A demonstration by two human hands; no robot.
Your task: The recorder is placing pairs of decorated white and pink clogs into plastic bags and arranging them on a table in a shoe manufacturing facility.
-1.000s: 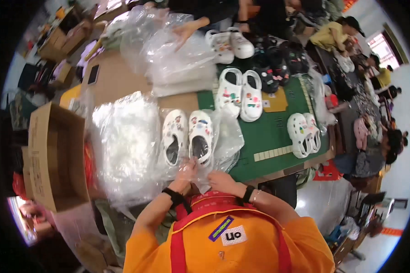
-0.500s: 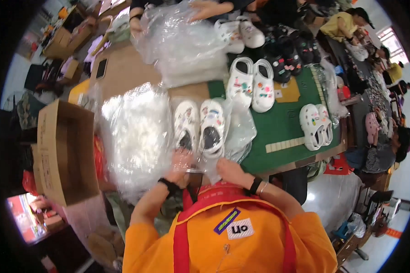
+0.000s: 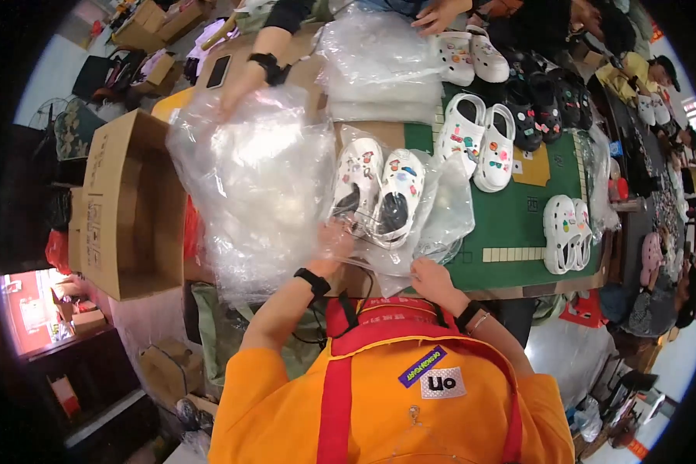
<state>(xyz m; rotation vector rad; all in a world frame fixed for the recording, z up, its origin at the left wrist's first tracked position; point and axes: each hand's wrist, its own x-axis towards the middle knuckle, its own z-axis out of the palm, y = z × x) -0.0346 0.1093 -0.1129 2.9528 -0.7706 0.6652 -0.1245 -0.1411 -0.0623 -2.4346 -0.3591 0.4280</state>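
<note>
A pair of white clogs point(image 3: 397, 193) with colourful charms lies in a clear plastic bag point(image 3: 433, 213) in front of me, toes pointing away. My left hand point(image 3: 337, 238) is at the heel of the left clog, fingers curled on the bag's near edge; its fingertips are partly hidden by plastic. With bent fingers my right hand point(image 3: 435, 281) pinches the bag's near right edge. A stack of clear plastic bags point(image 3: 263, 193) lies left of the clogs. Across the table, a co-worker's hand point(image 3: 243, 87) touches the top of that stack.
More white clogs point(image 3: 493, 158) stand right of the bagged pair, another white pair point(image 3: 568, 233) farther right, black clogs point(image 3: 547, 116) behind. A second stack of bags point(image 3: 383, 69) lies at the far side. At left is an open cardboard box point(image 3: 143, 205); a phone point(image 3: 219, 71) lies beyond.
The view has shifted, so the table sits farther right in it. The co-worker's hand has come over to the left bag stack, where loose plastic now spreads. My hands stay at the bag's near edge.
</note>
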